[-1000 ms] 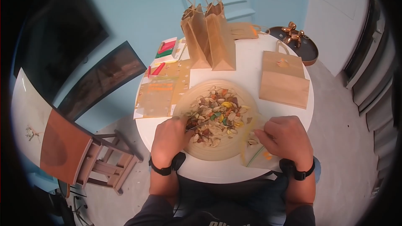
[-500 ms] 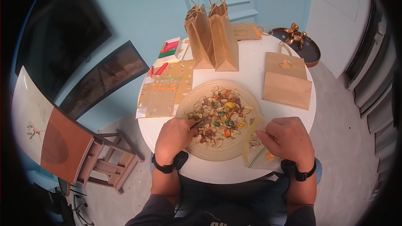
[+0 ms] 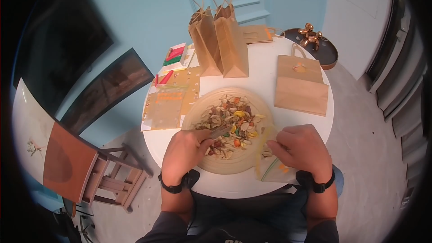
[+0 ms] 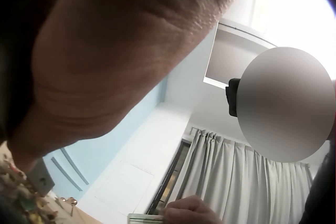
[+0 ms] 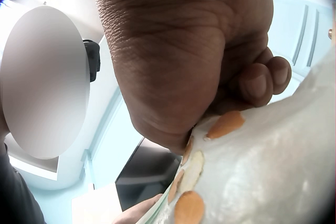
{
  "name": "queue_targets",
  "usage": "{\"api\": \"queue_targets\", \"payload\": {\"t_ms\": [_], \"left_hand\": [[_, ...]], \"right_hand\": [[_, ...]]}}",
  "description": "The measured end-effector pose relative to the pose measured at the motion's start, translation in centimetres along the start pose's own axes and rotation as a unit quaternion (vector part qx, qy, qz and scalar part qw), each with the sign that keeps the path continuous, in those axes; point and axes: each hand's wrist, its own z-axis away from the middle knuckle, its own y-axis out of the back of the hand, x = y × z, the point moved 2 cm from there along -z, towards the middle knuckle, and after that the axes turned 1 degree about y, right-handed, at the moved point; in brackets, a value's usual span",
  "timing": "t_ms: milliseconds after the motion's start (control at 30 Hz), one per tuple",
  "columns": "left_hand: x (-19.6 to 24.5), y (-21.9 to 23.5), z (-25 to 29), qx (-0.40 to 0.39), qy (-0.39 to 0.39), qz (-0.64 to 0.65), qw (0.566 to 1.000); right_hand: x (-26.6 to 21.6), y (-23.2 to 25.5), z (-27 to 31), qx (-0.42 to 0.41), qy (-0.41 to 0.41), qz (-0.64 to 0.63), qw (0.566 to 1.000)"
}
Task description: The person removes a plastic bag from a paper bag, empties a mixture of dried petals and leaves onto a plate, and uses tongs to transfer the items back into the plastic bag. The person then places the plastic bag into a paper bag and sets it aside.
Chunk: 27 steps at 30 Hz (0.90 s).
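A round pale tray (image 3: 193,159) holds a heap of dried petals and slices (image 3: 236,121) in cream, yellow, green, orange and brown. At its near left edge the left hand (image 3: 183,154) grips a tweezer-like metal tool (image 3: 221,131), whose tips are over the heap; whether they hold a piece cannot be told. The right hand (image 3: 303,149) pinches a translucent zip bag (image 3: 272,167) at the tray's right edge. Cream and orange pieces show inside the bag (image 5: 273,166) in the right wrist view, with the fingers curled at its edge.
Two upright brown paper bags (image 3: 231,47) stand behind the tray. Another paper bag (image 3: 300,92) lies at the right, and flat ones (image 3: 257,34) at the back. Left are a patterned sheet with a clear pouch (image 3: 164,108) and a box of coloured items (image 3: 175,57).
The left hand's tool has moved rightward and farther over the heap. The right hand keeps its pinch on the bag. The head view has shifted slightly.
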Motion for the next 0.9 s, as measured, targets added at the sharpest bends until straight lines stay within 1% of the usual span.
{"api": "queue_targets", "payload": {"t_ms": [100,200,233,333,433,533,600,633,833,900], "left_hand": [[2.2,-0.4,0.7,-0.01,-0.057,0.052,0.997],[4.7,-1.4,1.4,-0.021,-0.142,0.079,0.986],[5.3,-1.1,1.6,-0.043,-0.128,0.055,0.989],[4.4,-1.5,0.7,0.001,-0.084,0.042,0.996],[3.4,-2.4,-0.8,0.041,-0.047,-0.041,0.997],[2.1,-4.4,-2.2,0.009,-0.024,-0.071,0.997],[1.7,-4.8,-2.4,0.009,-0.016,-0.07,0.997],[1.6,-4.8,-2.4,0.008,-0.012,-0.07,0.997],[1.2,-3.5,-1.9,-0.093,0.023,-0.081,0.992],[0.7,-3.9,-2.1,-0.086,0.018,-0.071,0.994]], "right_hand": [[0.2,-0.1,0.0,0.005,0.007,0.007,1.0],[0.1,0.0,0.0,0.011,0.001,0.007,1.0],[0.1,0.1,0.1,0.013,-0.004,0.006,1.0],[0.3,0.6,0.4,0.011,-0.011,0.011,1.0],[0.2,0.8,0.5,0.011,-0.012,-0.001,1.0],[0.2,0.6,0.5,0.007,-0.006,0.008,1.0],[0.2,0.7,0.5,0.005,-0.007,0.012,1.0],[0.2,0.8,0.5,0.005,-0.008,0.013,1.0],[0.3,0.9,0.5,0.008,-0.013,0.01,1.0],[0.3,0.8,0.4,0.007,-0.009,0.014,1.0]]}}
